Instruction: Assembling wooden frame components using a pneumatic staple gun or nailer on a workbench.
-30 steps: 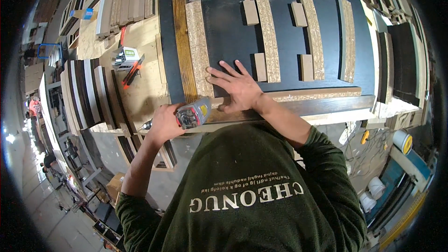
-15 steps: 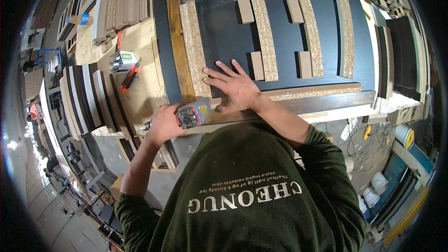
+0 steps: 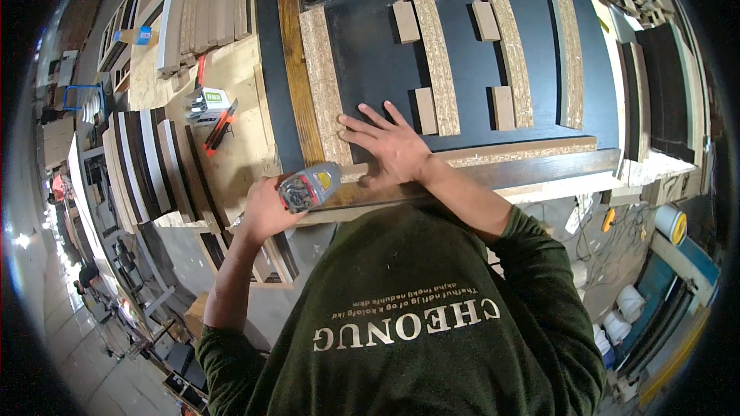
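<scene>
My left hand [image 3: 266,209] is wrapped round the handle of a power drill [image 3: 308,187], whose grey and red body with a yellow patch shows at the panel's near left corner. The hand hides most of its handle. Fingers spread, my right hand [image 3: 391,152] lies flat, its fingertips on a chipboard strip [image 3: 327,81] and its palm over the near edge. Under both runs a dark panel [image 3: 378,54]. A brown stained wood strip [image 3: 299,69] borders its left side, and another dark wood strip [image 3: 524,172] follows the near edge, meeting it at the corner by the drill.
More chipboard strips [image 3: 435,54] and small wood blocks [image 3: 425,110] lie on the panel. Left of it are an orange utility knife [image 3: 221,129] and a white-and-green box [image 3: 210,102]. Stacked boards [image 3: 204,8] stand at the far left; dark boards [image 3: 669,85] line the right.
The drill in my left hand has tilted and shifted slightly left. My right hand stays pressed in the same place.
</scene>
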Demonstrator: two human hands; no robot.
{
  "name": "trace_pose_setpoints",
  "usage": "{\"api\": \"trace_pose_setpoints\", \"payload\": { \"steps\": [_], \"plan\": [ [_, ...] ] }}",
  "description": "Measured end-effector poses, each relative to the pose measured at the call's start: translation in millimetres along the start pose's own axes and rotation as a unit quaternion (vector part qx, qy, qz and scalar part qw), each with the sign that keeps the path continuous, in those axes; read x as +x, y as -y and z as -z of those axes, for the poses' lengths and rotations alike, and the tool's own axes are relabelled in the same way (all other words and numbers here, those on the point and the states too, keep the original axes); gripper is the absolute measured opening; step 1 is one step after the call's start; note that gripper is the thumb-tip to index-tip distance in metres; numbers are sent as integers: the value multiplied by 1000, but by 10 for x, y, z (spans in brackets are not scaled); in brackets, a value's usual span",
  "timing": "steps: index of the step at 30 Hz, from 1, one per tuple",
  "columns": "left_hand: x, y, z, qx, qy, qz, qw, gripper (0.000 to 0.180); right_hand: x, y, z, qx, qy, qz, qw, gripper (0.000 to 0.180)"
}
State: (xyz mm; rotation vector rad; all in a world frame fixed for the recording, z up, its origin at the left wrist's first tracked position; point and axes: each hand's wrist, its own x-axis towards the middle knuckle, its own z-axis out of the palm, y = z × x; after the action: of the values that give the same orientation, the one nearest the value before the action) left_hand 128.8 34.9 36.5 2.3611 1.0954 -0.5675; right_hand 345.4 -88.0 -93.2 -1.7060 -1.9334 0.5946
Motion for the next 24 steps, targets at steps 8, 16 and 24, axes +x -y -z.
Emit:
{"api": "trace_pose_setpoints", "payload": {
  "steps": [8,16,24],
  "plan": [
    [59,-6,-41,9,-21,-59,998,45,5,21,35,3,6,-8,1000,86],
    [75,-66,-69,31,-11,-68,997,43,-3,25,47,1,2,-7,1000,86],
    [-24,259,-38,-13,15,7,1000,69,6,9,27,3,9,-2,1000,88]
  ]
}}
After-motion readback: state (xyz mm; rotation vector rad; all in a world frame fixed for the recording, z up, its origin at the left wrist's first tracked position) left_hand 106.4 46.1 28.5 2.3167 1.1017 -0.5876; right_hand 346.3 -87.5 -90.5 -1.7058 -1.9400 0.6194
